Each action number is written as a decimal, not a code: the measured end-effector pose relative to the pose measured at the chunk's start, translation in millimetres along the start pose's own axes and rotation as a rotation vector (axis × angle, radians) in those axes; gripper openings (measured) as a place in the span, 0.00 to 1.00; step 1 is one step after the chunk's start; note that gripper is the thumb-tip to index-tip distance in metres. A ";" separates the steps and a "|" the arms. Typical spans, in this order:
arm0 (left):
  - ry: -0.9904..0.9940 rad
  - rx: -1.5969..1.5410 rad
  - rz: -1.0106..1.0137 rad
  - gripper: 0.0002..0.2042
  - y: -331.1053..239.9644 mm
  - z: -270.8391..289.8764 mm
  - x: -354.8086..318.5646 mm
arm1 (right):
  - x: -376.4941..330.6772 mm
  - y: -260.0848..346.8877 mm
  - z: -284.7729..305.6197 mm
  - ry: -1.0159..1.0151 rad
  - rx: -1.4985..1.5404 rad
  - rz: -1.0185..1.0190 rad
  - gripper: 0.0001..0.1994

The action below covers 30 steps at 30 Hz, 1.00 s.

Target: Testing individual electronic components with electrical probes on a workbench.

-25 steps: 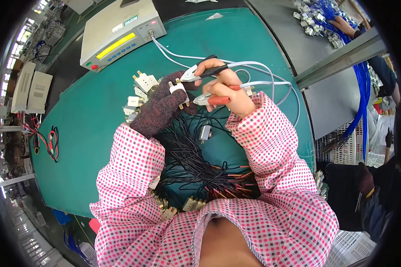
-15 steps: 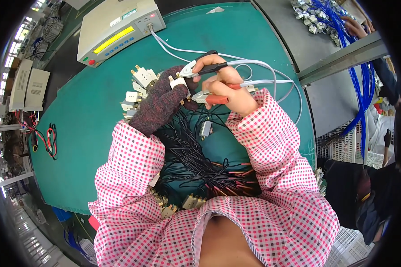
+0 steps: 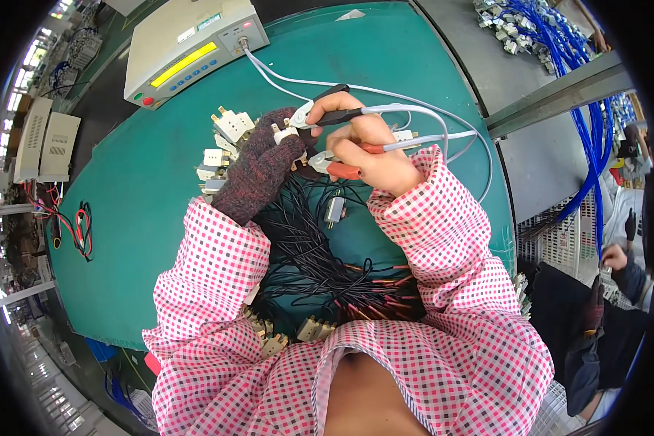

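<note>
My left hand [image 3: 258,171], in a dark knitted glove, is closed around a small white plug-like block [image 3: 286,136] with brass prongs. My bare right hand [image 3: 376,149] grips two test clips side by side. The black-handled clip [image 3: 339,116] has its grey jaws at the block's upper prongs. Lower down, the red-handled clip [image 3: 344,171] has its jaws beside the lower prongs; whether they bite cannot be made out. White leads [image 3: 421,109] run from both clips. Below my hands lie a bundle of thin black cables [image 3: 305,240] and a grey plug block [image 3: 335,208].
A bench tester [image 3: 189,54] with a yellow display stands at the back left of the green table [image 3: 123,218]. Several white socket blocks [image 3: 232,126] lie left of my glove. Red and black leads [image 3: 85,229] sit far left. Rightward are a metal bar [image 3: 559,94], blue cables [image 3: 588,160] and another person's hand [image 3: 615,256].
The red-handled clip has shifted slightly left and down, and my right fingers with it. The plug block has moved slightly left. At the right, another person's hand now shows lower down.
</note>
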<state>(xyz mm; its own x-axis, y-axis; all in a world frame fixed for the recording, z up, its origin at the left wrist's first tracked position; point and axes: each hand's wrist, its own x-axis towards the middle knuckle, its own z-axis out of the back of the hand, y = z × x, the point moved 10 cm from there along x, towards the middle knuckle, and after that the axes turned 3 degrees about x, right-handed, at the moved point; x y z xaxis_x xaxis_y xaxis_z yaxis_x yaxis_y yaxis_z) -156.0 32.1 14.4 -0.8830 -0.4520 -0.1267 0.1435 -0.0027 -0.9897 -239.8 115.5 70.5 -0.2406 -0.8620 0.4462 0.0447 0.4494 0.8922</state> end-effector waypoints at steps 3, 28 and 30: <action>-0.038 0.089 -0.023 0.21 2.3 5.1 1.0 | -3.7 -17.0 -2.3 -0.018 0.164 -0.241 0.06; -0.029 0.151 -0.081 0.22 -14.9 -0.4 -4.3 | 4.1 -3.4 -3.4 -0.137 0.174 -0.006 0.12; 0.022 0.638 -0.268 0.20 -56.5 -6.1 -20.8 | -2.9 19.5 12.6 -0.154 0.415 -0.213 0.15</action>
<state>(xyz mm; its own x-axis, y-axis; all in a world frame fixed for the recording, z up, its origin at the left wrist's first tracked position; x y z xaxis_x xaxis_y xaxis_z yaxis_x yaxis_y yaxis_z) -148.4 47.1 72.6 -0.9324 -0.3448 0.1084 0.1483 -0.6386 -0.7551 -250.4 129.7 85.7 -0.3446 -0.9142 0.2134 -0.4037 0.3495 0.8455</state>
